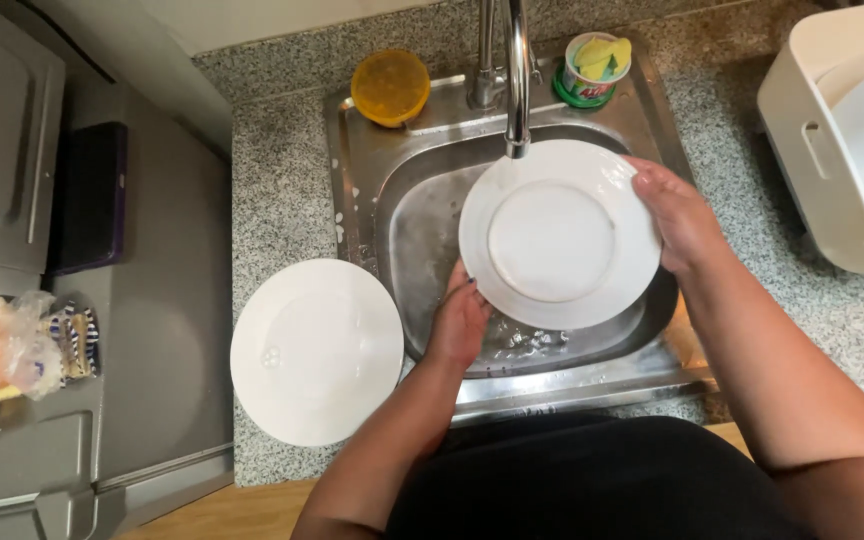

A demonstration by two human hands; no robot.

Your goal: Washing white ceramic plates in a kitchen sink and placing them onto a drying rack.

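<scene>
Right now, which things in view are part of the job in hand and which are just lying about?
In hand: left hand, right hand, white plate, faucet, sink.
Lying about: second white plate, orange lid, white rack, dark phone.

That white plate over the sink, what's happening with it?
A person holds a round white plate over the steel sink, right under the tap. The right hand grips its right rim, and the left hand supports its lower left edge. A second white plate lies on the speckled counter to the left. A white dish rack sits on the right, and an orange round lid rests behind the sink.
</scene>
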